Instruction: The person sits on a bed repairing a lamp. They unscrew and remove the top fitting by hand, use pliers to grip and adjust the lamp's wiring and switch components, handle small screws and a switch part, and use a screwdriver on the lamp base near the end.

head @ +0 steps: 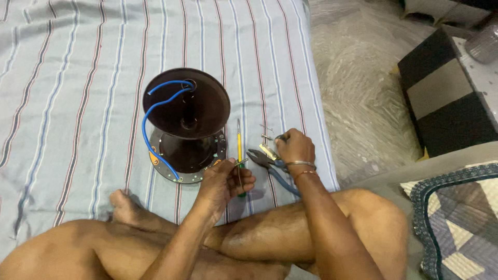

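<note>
A dark brown ceiling-fan motor with its round canopy [188,103] stands on the striped sheet [62,78], blue wires [150,132] looping from its top down to its base. My left hand [223,184] sits by the base's right edge, pinching a small thin metal part next to a yellow-handled screwdriver [239,148]. My right hand [294,148] rests on the sheet further right, fingers closed on a small metal piece. Blue-handled pliers [270,166] lie just under it.
Small metal screws or pins [266,127] lie on the sheet above my right hand. My crossed bare legs [249,238] fill the bottom. A shaggy pale rug [358,78], a black and grey box [446,93] and a patterned cushion [461,218] are at right.
</note>
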The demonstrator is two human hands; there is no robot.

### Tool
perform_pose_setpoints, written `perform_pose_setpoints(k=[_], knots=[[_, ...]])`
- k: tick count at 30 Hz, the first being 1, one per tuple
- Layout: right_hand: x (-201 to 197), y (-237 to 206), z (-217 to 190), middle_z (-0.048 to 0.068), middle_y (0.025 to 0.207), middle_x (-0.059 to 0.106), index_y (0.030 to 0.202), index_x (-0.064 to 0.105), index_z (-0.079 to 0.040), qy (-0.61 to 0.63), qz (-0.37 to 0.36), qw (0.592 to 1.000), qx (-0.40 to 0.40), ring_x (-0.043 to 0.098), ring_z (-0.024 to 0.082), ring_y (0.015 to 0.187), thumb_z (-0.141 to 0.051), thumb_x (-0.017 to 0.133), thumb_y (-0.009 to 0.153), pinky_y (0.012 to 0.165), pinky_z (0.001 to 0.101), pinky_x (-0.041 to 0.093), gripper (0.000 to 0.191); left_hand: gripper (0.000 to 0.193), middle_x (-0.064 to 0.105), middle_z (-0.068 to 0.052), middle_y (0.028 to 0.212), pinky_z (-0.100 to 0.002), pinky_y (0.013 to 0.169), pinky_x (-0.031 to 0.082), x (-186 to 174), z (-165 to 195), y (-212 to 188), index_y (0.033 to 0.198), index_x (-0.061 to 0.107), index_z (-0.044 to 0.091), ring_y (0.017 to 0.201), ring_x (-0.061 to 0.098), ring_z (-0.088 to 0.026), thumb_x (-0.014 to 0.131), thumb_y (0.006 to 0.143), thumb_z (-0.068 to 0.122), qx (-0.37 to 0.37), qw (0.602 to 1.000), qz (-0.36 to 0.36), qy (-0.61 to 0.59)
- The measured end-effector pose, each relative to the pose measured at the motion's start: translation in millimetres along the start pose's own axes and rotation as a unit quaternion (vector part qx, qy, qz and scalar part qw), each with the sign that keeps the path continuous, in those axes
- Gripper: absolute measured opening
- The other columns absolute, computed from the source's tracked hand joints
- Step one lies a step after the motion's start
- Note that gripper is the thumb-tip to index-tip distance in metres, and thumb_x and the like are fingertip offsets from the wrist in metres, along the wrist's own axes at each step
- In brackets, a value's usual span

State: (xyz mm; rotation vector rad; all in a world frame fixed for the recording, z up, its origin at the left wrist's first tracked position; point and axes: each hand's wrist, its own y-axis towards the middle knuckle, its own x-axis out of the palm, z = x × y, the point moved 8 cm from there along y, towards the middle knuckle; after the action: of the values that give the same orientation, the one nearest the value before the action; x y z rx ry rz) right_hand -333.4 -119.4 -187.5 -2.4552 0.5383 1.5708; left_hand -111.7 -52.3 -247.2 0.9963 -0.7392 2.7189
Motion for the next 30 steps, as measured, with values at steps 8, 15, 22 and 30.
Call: perform_pose_setpoints(k=[8,15,22,30], knots=[[13,-38,-42,0.006,0.082,0.076,0.099,0.078,0.000,0.367,-0.188,0.908,-0.071,0.066,0.010,0.073,-0.029,0.076,0.091,0.068,0.0273,0.054,0.030,0.032,0.073,-0.019,0.090,-0.041,0.074,0.065,-6,4,4,0.091,0.060,0.000,0.079,0.075,-0.028,0.056,0.099,0.031,-0.011,1.000,0.003,-0.013],[29,-85,-58,-0.004,0.062,0.061,0.093,0.076,0.004,0.361,-0.256,0.890,-0.110,0.054,0.004,0.056,-0.017,0.084,0.084,0.049,0.0204,0.041,0.024,0.033,0.069,-0.009,0.088,-0.037,0.072,0.065,-3,-2,7,0.094,0.061,0.000,0.074,0.071,-0.019,0.056,0.103,0.031,0.012,0.999,-0.028,0.013],[36,-83,-46,-0.001,0.074,0.070,0.095,0.077,0.002,0.443,-0.281,0.850,-0.054,0.059,0.004,0.064,-0.014,0.082,0.083,0.054,0.0199,0.046,0.021,0.029,0.070,-0.009,0.088,-0.037,0.073,0.064,0,-3,4,0.095,0.063,0.002,0.076,0.072,-0.019,0.054,0.101,0.029,-0.011,1.000,-0.019,0.005],[-1,-2,-21,0.011,0.078,0.078,0.091,0.079,-0.003,0.131,-0.135,0.980,-0.060,0.073,0.016,0.068,-0.026,0.086,0.078,0.065,0.0300,0.057,0.028,0.029,0.075,-0.018,0.100,-0.038,0.079,0.064,-6,9,3,0.096,0.056,0.001,0.091,0.076,-0.027,0.053,0.101,0.029,0.003,1.000,0.018,0.010]])
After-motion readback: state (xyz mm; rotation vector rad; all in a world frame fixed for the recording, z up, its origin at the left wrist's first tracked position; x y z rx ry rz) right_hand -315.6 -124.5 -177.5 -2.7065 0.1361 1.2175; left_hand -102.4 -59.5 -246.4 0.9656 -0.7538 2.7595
